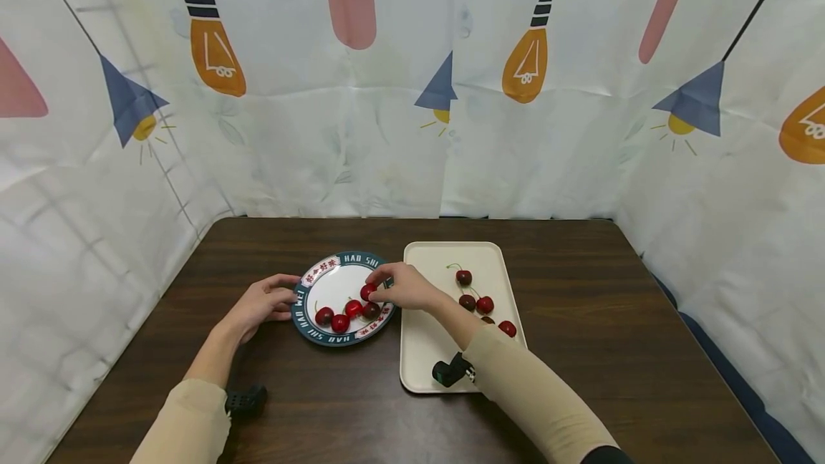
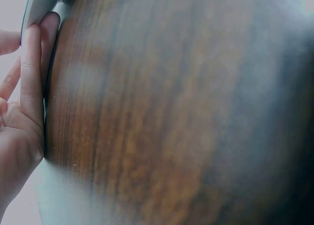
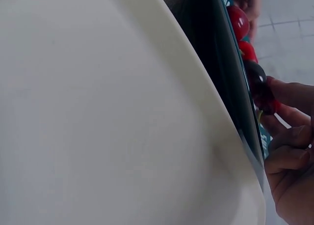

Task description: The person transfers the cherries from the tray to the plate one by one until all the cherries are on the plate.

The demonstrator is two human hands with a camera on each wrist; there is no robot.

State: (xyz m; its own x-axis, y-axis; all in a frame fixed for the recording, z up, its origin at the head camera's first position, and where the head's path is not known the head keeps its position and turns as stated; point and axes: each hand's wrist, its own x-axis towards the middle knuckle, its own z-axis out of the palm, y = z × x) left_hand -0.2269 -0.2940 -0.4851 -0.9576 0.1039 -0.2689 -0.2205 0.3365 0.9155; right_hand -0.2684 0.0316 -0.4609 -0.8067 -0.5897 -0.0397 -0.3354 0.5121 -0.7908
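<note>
My right hand (image 1: 409, 288) pinches a red cherry (image 1: 368, 292) between thumb and fingertips, low over the right side of a round plate (image 1: 316, 335). Several more cherries (image 1: 340, 323) lie on this white plate, whose dark green rim carries lettering. My left hand (image 1: 263, 301) touches the plate's left rim with its fingertips. In the left wrist view its fingers (image 2: 31, 72) are fairly straight, with one fingertip tucked beneath the rim. The right wrist view has the pinched cherry close beside a darker cherry (image 3: 255, 73).
Right of the plate lies a cream rectangular tray (image 1: 422, 364) with several cherries (image 1: 485, 304) on its right half, partly behind my right forearm. Both stand on a dark wooden table (image 1: 580, 292). A patterned cloth (image 1: 387, 156) hangs around the table's back and sides.
</note>
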